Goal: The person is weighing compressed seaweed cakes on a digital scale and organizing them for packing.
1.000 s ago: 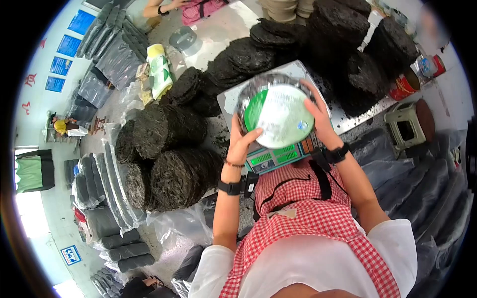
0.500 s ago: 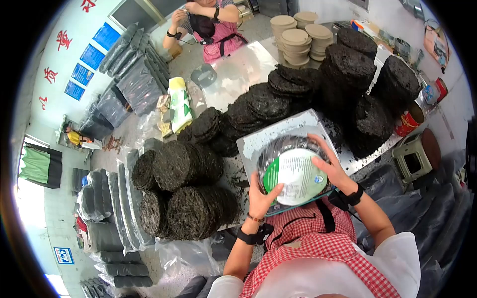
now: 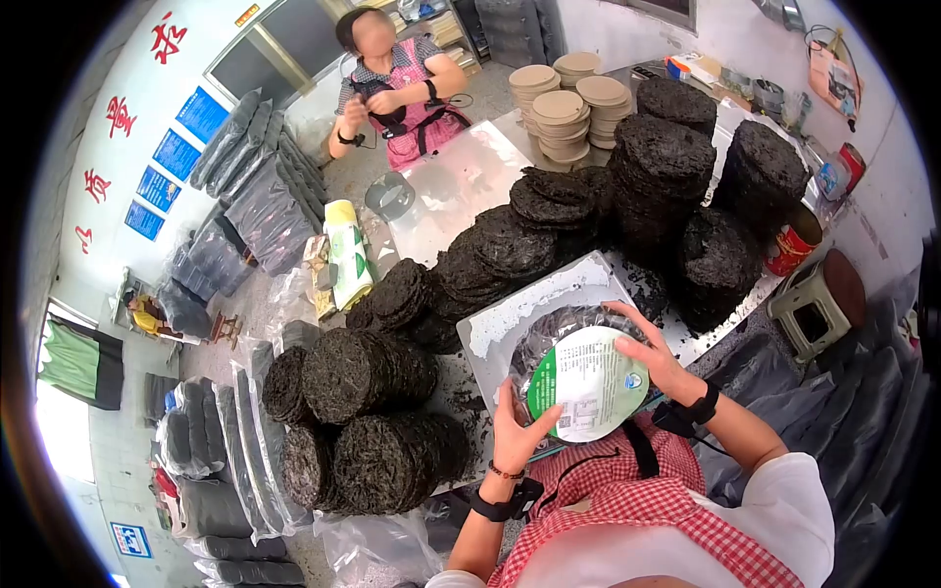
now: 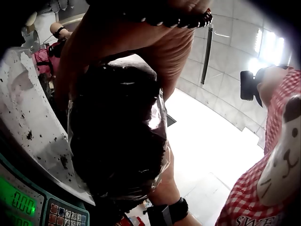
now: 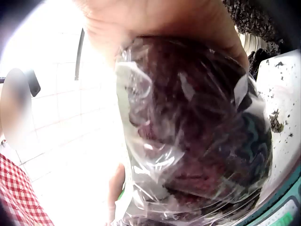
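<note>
Both hands hold a clear plastic pack of dark dried seaweed (image 3: 529, 345), its round green-and-white label facing up toward the head. The left hand (image 3: 520, 431) grips its near left edge, thumb on the label. On the far right edge, the right hand (image 3: 655, 355) curls its fingers round the rim. Beneath the pack is a digital scale with a pale metal plate (image 3: 505, 318) strewn with dark crumbs. The scale's green display (image 4: 19, 202) shows in the left wrist view. Wrinkled film covers the pack's side (image 5: 193, 132) in the right wrist view.
Stacks of round dark seaweed cakes (image 3: 368, 372) stand left of the scale, with more (image 3: 662, 167) behind and to the right. Beige discs (image 3: 564, 113) are piled at the back. Across the table stands another person (image 3: 407, 93). A stool (image 3: 818, 304) is at the right.
The head view has tilted up, bringing the other person fully into sight. The pack has shifted toward the apron, covering the scale's display in the head view. Both hands keep their hold.
</note>
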